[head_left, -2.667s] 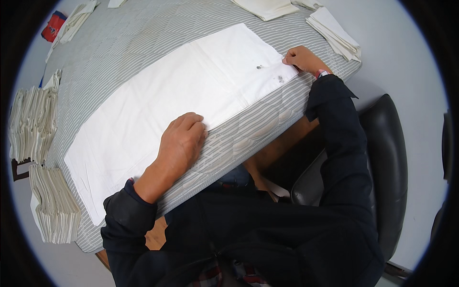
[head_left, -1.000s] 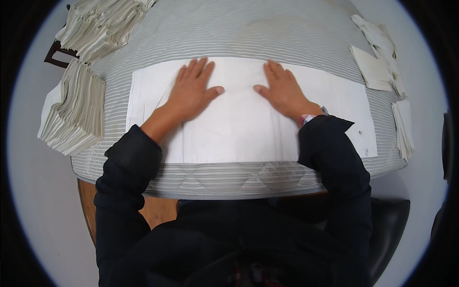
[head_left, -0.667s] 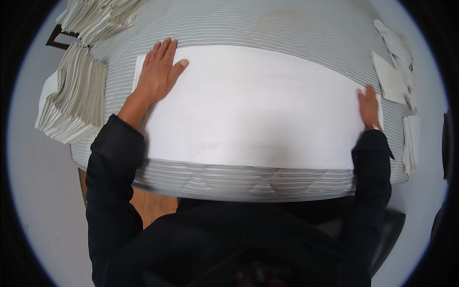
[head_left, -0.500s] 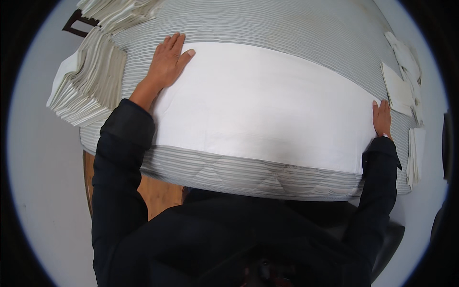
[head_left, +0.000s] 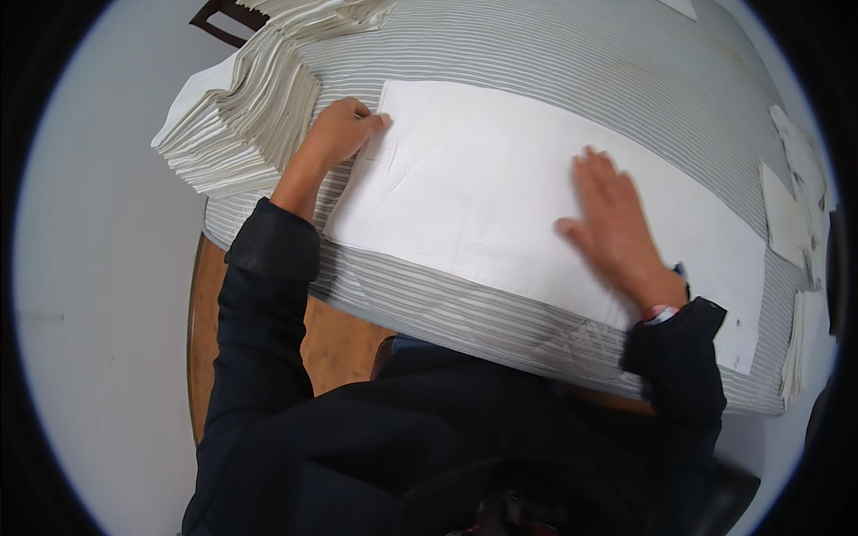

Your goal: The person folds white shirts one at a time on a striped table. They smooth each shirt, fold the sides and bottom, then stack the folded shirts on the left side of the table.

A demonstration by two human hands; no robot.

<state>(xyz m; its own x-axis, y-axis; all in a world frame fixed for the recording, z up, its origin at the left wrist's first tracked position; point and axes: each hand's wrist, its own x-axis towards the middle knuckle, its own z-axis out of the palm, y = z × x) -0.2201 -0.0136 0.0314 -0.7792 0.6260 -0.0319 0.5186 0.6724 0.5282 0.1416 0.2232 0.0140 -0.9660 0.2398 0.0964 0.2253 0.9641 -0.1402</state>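
Note:
A long white cloth (head_left: 483, 161) lies spread flat on a grey-striped quilted surface (head_left: 429, 281), with faint creases near its left end. My left hand (head_left: 344, 131) is closed at the cloth's left edge, thumb and fingers pinching it. Over the right half of the cloth, my right hand (head_left: 617, 228) is open, palm down with the fingers stretched out and slightly blurred. I cannot tell if that palm presses on the cloth or hovers just above it. Small dark marks show near the cloth's lower right corner.
Beside my left forearm stands a tall stack of folded white cloths (head_left: 241, 125), with more folded cloths (head_left: 313, 18) behind it. A dark wooden frame piece (head_left: 234, 22) sticks out there. Along the right edge lie loose cloths (head_left: 786, 210) and another folded pile (head_left: 794, 344).
My right hand has left the cloth's right edge and moved left over its middle. My left hand has gone from lying flat to pinching the left edge. The view has shifted.

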